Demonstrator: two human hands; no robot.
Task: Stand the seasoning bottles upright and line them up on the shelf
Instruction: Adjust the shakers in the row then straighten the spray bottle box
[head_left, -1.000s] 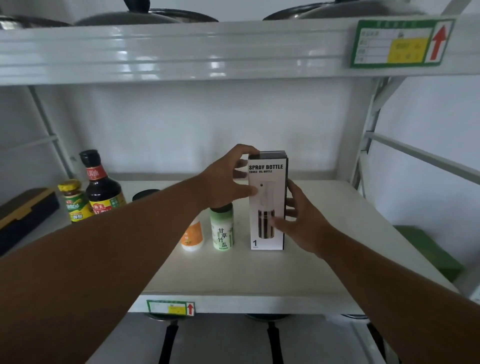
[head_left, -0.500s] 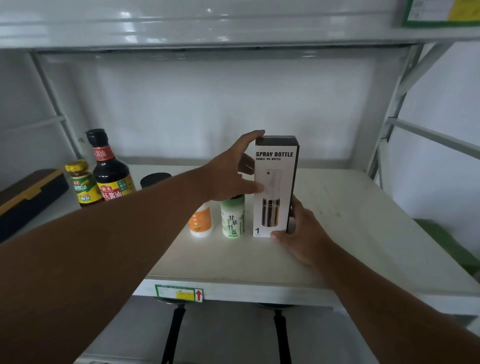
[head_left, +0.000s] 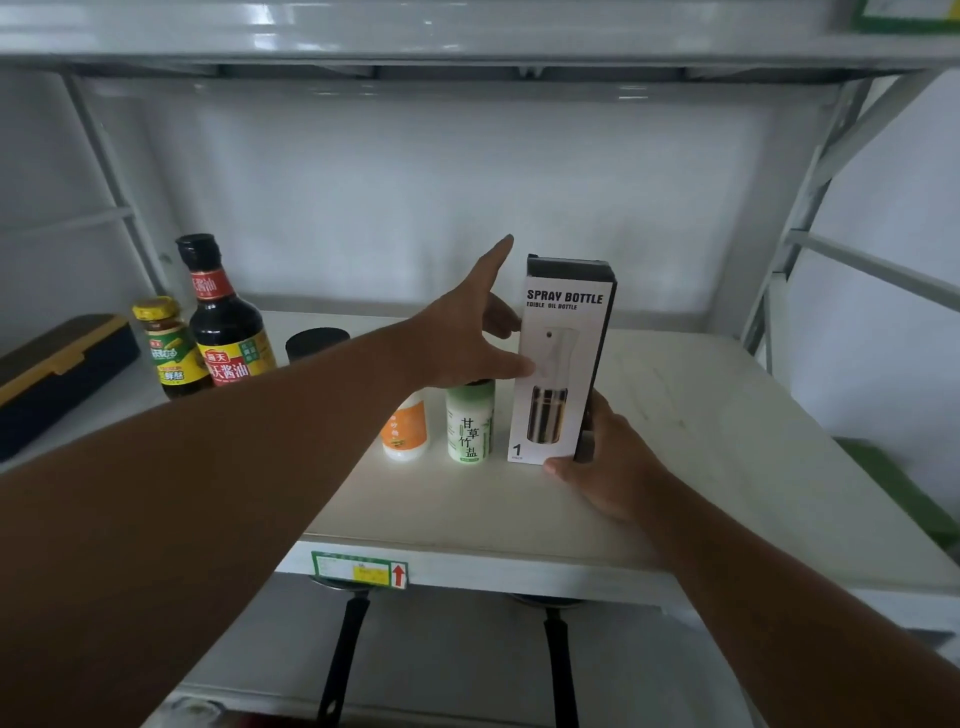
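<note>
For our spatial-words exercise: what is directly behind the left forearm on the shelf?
A black-capped container shows only its cap above the left forearm; its body is covered. The orange-label bottle is partly hidden too, top covered.

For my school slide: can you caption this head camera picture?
Two hands steady an upright spray bottle box beside a green salt bottle on the shelf.

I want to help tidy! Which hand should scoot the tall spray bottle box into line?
The right hand. It already grips the spray bottle box low at its base, so it can probably slide it. The left hand is open, only its thumb touching the front.
</note>
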